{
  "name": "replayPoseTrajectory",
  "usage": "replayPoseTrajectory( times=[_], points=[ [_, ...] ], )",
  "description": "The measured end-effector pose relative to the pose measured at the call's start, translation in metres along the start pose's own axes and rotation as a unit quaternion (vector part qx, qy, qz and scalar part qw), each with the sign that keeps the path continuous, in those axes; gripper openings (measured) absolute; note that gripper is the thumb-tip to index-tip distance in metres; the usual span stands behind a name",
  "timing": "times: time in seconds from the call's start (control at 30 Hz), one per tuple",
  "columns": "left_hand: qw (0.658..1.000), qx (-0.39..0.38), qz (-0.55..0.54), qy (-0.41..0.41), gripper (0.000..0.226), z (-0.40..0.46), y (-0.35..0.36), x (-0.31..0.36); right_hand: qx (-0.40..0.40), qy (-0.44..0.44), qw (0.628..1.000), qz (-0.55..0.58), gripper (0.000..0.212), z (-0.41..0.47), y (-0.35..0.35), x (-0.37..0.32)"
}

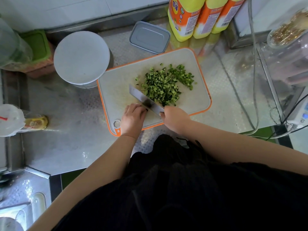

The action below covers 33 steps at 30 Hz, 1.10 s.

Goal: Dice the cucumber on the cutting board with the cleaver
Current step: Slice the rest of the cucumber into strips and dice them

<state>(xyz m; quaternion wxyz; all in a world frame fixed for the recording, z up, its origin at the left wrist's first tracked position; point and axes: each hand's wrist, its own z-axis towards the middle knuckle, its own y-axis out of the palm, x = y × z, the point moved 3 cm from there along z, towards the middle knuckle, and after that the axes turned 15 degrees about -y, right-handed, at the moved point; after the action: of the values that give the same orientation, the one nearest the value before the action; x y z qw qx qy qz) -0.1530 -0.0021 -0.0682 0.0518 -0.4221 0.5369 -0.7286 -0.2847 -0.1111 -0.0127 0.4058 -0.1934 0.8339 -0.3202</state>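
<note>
The steel surface [70, 130] carries an orange-edged cutting board [196, 97], set askew. Behind its left corner stands a white bowl [81, 57], nothing visible inside; a shallow grey tray [150, 36] behind the board looks bare too. Three yellow bottles [196, 17] stand at the back, cables trailing to their right. The cucumber [165, 84] lies as a heap of small dice mid-board. The cleaver [145, 100] runs diagonally, tip pointing away-left, along the heap's near-left edge. The right hand [175, 120] grips its handle, fingers curled. The left hand [132, 116] rests beside the blade, fingers curled over a dark piece that is largely hidden.
</note>
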Motion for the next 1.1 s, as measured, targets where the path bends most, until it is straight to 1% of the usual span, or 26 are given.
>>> replayPoseTrajectory(
  times=[0.1,0.23,0.3,0.43,0.53,0.7,0.83,0.97,1.03,1.1],
  points=[
    [1.000,0.005,0.004,0.005,0.017,-0.003,-0.001,0.002,0.018,0.010,0.999,0.026,0.025,0.000,-0.003,0.006],
    [1.000,0.015,0.011,0.005,0.014,-0.010,-0.007,0.001,0.039,-0.021,0.999,-0.014,0.024,-0.006,-0.007,-0.001],
    [1.000,0.011,0.017,-0.007,0.008,-0.013,-0.009,0.001,0.034,-0.040,0.998,-0.042,0.024,-0.008,-0.007,-0.008],
    [0.999,-0.008,0.018,-0.028,0.007,-0.012,-0.007,0.000,0.022,-0.057,0.995,-0.075,0.020,-0.009,0.000,-0.015],
    [0.999,-0.022,0.011,-0.034,0.008,-0.010,-0.005,-0.002,0.014,-0.050,0.996,-0.079,0.013,-0.007,0.002,-0.013],
    [0.999,-0.025,0.011,-0.030,0.011,-0.007,-0.003,-0.005,-0.001,-0.024,0.996,-0.090,0.011,-0.001,0.009,-0.013],
    [1.000,-0.015,0.007,-0.017,0.025,-0.008,-0.003,-0.005,-0.012,-0.026,0.997,-0.070,0.015,0.002,0.010,-0.009],
    [1.000,-0.002,0.019,0.009,0.023,-0.008,-0.003,-0.006,0.005,-0.003,1.000,-0.001,0.028,0.003,0.006,0.000],
    [1.000,-0.010,0.021,0.009,0.023,-0.008,-0.004,-0.005,0.019,0.008,1.000,0.009,0.028,0.004,0.005,0.004],
    [1.000,-0.024,0.016,-0.004,0.024,-0.008,-0.005,-0.004,0.026,0.001,1.000,-0.004,0.025,0.002,0.003,0.004]
  ],
)
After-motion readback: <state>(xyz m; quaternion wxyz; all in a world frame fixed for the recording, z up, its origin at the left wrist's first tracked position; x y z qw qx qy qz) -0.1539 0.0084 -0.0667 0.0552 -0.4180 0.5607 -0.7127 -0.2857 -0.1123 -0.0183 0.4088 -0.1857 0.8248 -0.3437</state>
